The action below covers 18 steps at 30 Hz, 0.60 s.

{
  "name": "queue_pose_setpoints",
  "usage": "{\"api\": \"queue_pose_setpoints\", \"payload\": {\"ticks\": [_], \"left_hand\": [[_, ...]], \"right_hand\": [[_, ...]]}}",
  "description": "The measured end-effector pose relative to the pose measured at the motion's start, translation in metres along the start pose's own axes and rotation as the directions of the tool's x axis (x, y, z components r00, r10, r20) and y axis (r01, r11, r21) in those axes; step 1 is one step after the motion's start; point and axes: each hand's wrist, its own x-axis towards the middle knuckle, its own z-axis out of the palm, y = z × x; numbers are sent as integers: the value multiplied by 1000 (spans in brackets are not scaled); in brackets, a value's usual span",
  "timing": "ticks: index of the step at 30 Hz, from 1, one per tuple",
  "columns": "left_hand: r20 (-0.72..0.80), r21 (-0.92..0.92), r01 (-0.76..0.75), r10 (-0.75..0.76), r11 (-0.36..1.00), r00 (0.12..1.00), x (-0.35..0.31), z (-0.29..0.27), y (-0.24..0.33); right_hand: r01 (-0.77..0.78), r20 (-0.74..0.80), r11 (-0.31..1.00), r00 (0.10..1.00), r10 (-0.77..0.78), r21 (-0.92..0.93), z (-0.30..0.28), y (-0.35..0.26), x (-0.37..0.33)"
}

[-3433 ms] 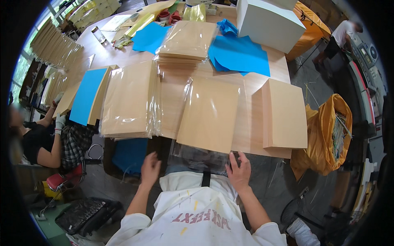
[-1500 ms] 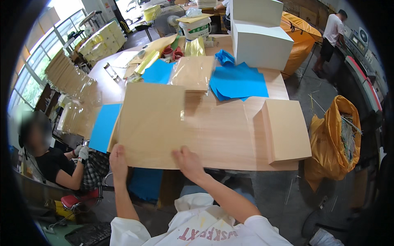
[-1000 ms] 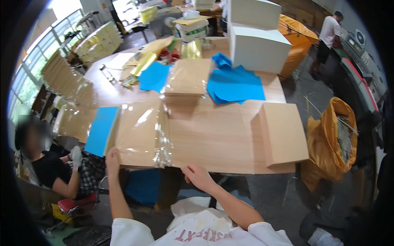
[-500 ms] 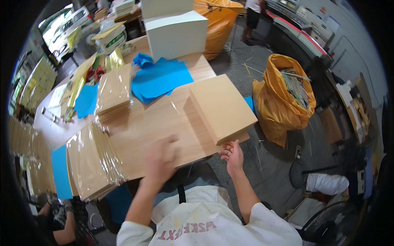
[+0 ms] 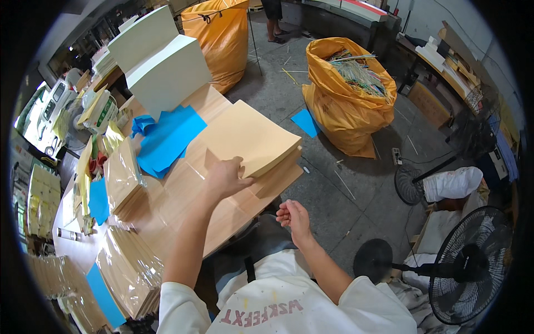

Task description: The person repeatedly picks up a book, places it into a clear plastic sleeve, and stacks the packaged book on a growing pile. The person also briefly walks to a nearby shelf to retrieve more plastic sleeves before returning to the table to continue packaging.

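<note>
Q. State of the left hand [image 5: 226,177]?
A. It lay at the near left corner of the tan stack [image 5: 253,133], fingers bent, thumb spread toward the stack's near edge. Whether it gripped any sheets could not be determined.

Q. And the right hand [image 5: 295,218]?
A. Loosely open, fingers half curled. It was held just beyond the near edge of the wood-toned table [image 5: 172,209], near the stack but apart from it.

Q. Location of the stack?
A. On the right-hand part of the table, close to the edge.

Q. Other items on the table?
A. Flat blue sheets [image 5: 169,139] lay to the left of the stack, with a crumpled blue piece [image 5: 143,125] at their far side. A white block [image 5: 167,80] stood behind them. Farther left were a small wrapped bundle [image 5: 121,178] and, nearer the person, larger tan packets [image 5: 125,267] in clear film, overlapping one another.

Q. Floor area?
A. An open orange sack [image 5: 345,125], filled with thin strips [image 5: 356,75], stood beyond the table's right end. A blue scrap [image 5: 305,122] lay just beside it. A black fan [image 5: 470,267] stood at lower right.
</note>
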Motion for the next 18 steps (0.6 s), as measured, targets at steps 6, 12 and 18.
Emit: {"api": "queue_pose_setpoints", "payload": {"ticks": [6, 12, 18], "left_hand": [[134, -222, 113, -85, 969, 987, 11, -13, -19], [65, -135, 80, -72, 988, 995, 5, -24, -8], [152, -246, 148, -113, 958, 982, 6, -20, -12]], "right_hand": [[61, 78, 998, 995, -61, -2, 16, -23, 2], [8, 134, 999, 991, -12, 32, 23, -22, 3], [67, 134, 998, 989, -65, -10, 23, -27, 8]]}}
